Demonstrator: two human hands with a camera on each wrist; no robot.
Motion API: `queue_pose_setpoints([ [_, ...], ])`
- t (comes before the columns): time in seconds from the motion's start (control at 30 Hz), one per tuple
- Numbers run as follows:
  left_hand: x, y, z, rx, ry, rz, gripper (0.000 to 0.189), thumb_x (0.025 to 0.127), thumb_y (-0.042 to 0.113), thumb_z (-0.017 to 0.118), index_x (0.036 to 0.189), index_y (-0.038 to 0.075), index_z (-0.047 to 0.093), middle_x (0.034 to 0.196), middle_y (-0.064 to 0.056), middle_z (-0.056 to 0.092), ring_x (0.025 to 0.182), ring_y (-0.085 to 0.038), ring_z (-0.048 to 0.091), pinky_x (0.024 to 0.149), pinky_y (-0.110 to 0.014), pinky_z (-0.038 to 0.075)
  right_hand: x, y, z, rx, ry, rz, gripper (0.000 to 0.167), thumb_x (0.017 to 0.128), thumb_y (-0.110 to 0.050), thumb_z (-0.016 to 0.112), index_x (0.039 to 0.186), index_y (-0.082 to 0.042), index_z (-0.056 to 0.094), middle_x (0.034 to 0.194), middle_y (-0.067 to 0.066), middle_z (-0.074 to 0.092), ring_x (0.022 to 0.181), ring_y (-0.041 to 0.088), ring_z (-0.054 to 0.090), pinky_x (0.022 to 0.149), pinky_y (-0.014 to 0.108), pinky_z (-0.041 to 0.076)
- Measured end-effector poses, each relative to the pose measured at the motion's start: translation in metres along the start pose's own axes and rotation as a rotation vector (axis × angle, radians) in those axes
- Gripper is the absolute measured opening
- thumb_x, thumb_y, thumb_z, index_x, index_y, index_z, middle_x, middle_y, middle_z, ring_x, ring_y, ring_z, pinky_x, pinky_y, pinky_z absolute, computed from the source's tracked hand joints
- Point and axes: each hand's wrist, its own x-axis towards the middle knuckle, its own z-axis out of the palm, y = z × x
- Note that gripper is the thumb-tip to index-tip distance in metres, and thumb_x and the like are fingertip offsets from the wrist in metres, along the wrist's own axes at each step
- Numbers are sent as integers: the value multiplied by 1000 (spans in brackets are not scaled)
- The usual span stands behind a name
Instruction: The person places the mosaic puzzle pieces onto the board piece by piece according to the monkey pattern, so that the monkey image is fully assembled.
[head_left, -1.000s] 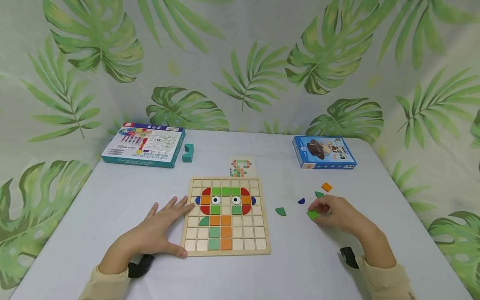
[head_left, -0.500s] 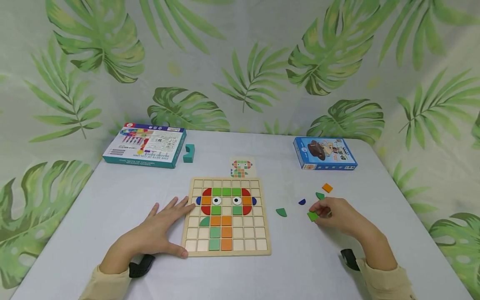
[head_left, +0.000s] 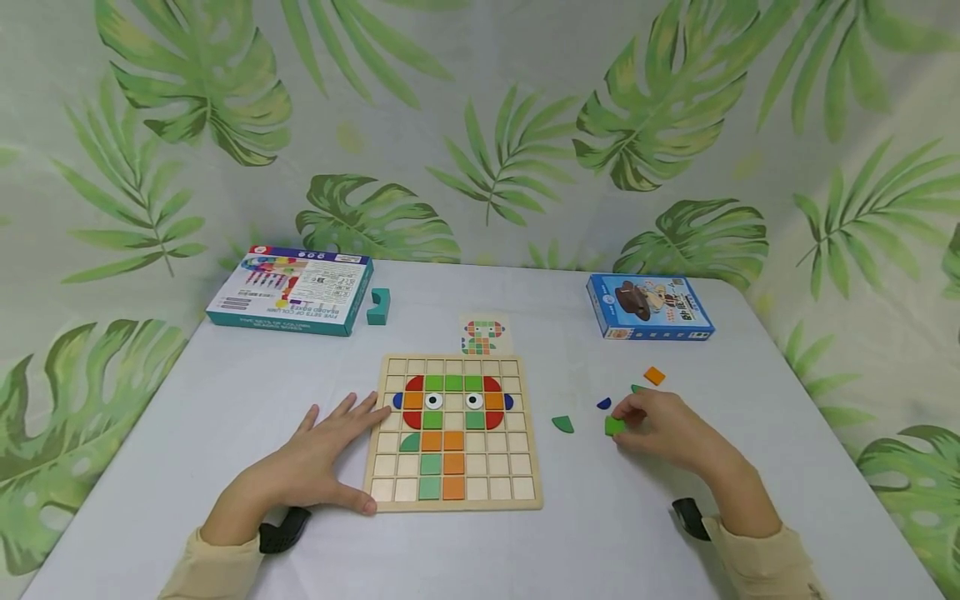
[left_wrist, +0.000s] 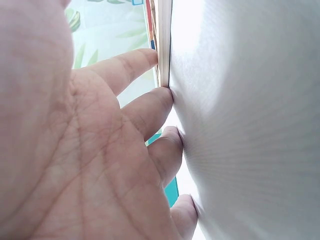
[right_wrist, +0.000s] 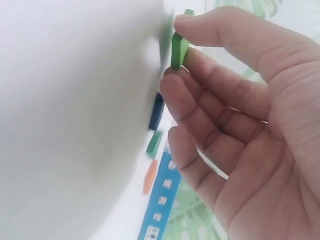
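With thumb and fingers my right hand [head_left: 663, 427] pinches a light green square tile [right_wrist: 179, 50], right of the board. Spread straight, the fingers of my left hand [head_left: 315, 458] touch the left edge of the wooden grid board [head_left: 498, 505]; its thumb rests at the near left corner. On the board, red, green, orange and blue tiles and two round eye pieces form a face, with orange and green tiles below it. Around my right hand lie a dark blue half-round tile [head_left: 604, 403], a green quarter-round tile [head_left: 562, 425], an orange square tile [head_left: 655, 376] and a partly hidden green tile [right_wrist: 154, 145].
A picture card [head_left: 486, 335] lies behind the board. At the back left are a flat white and teal box [head_left: 288, 292] and a teal notched block [head_left: 378, 307]. A blue box [head_left: 649, 307] lies at the back right. Leaf-printed cloth [head_left: 480, 133] hangs behind the table.
My right hand has shifted slightly left toward the board, carrying the pinched green square tile and turning it a little. My left hand keeps its place at the board.
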Motion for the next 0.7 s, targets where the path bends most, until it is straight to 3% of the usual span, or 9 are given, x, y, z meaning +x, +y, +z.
queue_pose_setpoints([
  [0.3, 0, -1, -1, 5, 17, 7, 125, 64, 63, 97, 167, 23, 39, 179, -13, 26, 167, -48, 14, 125, -83, 0, 23, -39, 9, 9, 32, -98, 20, 88, -15, 85, 105, -9, 78, 98, -5, 73, 91, 11, 63, 82, 29, 60],
  [0.7, -1, -2, 0, -3, 13, 9, 124, 64, 63, 97, 167, 24, 40, 179, -12, 26, 167, -48, 14, 125, -83, 0, 53, -115, 39, 29, -31, -305, 20, 88, -20, 86, 105, -11, 80, 95, -6, 72, 85, 11, 63, 74, 20, 57],
])
